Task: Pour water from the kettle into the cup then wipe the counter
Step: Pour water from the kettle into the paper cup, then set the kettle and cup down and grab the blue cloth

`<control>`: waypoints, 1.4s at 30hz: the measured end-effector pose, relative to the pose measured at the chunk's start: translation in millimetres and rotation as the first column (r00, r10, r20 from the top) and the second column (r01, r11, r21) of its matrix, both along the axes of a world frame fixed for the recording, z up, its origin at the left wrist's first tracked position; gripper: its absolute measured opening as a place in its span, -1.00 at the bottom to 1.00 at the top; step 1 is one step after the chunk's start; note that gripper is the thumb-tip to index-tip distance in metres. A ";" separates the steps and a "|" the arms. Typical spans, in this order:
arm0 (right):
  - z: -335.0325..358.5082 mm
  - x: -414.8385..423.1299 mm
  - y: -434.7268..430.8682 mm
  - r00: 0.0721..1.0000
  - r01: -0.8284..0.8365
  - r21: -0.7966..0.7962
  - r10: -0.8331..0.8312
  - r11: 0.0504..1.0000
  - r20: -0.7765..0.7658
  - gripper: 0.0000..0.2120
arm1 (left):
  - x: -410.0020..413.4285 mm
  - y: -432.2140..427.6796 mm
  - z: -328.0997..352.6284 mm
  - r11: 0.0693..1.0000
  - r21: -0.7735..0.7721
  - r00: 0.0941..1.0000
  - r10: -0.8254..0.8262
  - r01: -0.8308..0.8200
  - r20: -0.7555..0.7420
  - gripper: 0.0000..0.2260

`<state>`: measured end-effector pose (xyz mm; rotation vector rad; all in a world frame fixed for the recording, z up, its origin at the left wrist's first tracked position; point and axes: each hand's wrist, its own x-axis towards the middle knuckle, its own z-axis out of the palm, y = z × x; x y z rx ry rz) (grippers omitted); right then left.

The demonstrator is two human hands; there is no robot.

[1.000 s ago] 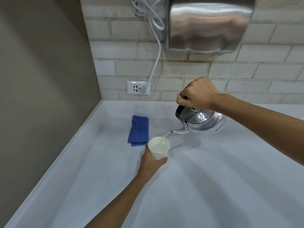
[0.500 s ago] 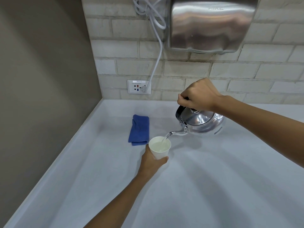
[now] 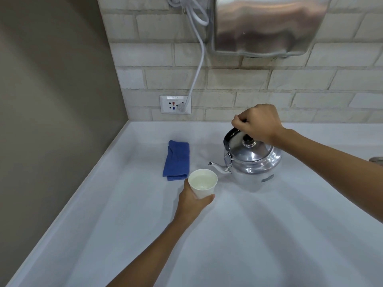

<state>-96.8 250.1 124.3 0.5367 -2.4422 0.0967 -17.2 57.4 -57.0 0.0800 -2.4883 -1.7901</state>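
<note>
A shiny steel kettle [image 3: 253, 162] stands upright on the white counter [image 3: 248, 235], its spout pointing left toward the cup. My right hand [image 3: 258, 123] is closed around the kettle's black handle from above. A white paper cup [image 3: 203, 183], nearly full of water, rests on the counter just left of the spout. My left hand [image 3: 191, 200] wraps around the cup from the near side. No water runs from the spout. A folded blue cloth [image 3: 177, 160] lies on the counter behind and left of the cup.
A steel hand dryer [image 3: 267, 25] hangs on the brick wall above the kettle, its white cable [image 3: 196, 69] running down to a wall socket [image 3: 175, 104]. A brown side wall [image 3: 51, 100] borders the counter on the left. A metal object [image 3: 376, 161] peeks in at the right edge.
The kettle has tipped back from its pouring tilt and now stands level on the counter. The stream of water into the cup has stopped. My left hand and the cup stayed put.
</note>
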 end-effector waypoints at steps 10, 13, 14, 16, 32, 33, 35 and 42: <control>-26.0 -50.1 14.6 0.957 0.269 -0.463 -0.180 0.845 0.227 -0.54 | -0.5 0.8 -0.6 1.000 0.002 1.000 0.018 -0.018 0.022 -0.31; -33.6 -64.0 11.1 0.950 0.286 -0.503 -0.172 0.816 0.260 -0.54 | -0.7 1.1 -0.4 1.000 0.011 0.999 0.016 -0.016 0.032 -0.32; -35.9 -68.3 10.0 0.949 0.288 -0.510 -0.169 0.811 0.267 -0.54 | -0.7 1.2 -0.1 1.000 0.013 0.999 0.016 -0.016 0.035 -0.33; -39.9 -76.5 8.4 0.946 0.291 -0.517 -0.163 0.805 0.280 -0.54 | -0.8 1.4 0.0 1.000 0.020 0.999 0.013 -0.014 0.045 -0.34; -51.5 -107.8 6.8 0.924 0.346 -0.488 -0.201 0.801 0.325 -0.59 | 2.5 1.8 6.9 1.000 0.011 0.997 0.002 -0.003 0.073 -0.32; -52.0 -108.1 7.0 0.924 0.348 -0.487 -0.205 0.801 0.322 -0.59 | 2.5 1.8 6.7 1.000 0.009 0.997 0.002 -0.002 0.075 -0.32; -52.7 -107.9 7.5 0.921 0.356 -0.483 -0.213 0.800 0.327 -0.59 | 1.8 1.9 5.7 1.000 0.005 0.997 0.001 -0.002 0.078 -0.31; -53.9 -83.7 2.2 0.944 0.303 -0.524 -0.175 0.796 0.280 -0.65 | 8.2 -10.3 4.0 0.993 -0.017 0.991 -0.113 0.114 0.078 -0.31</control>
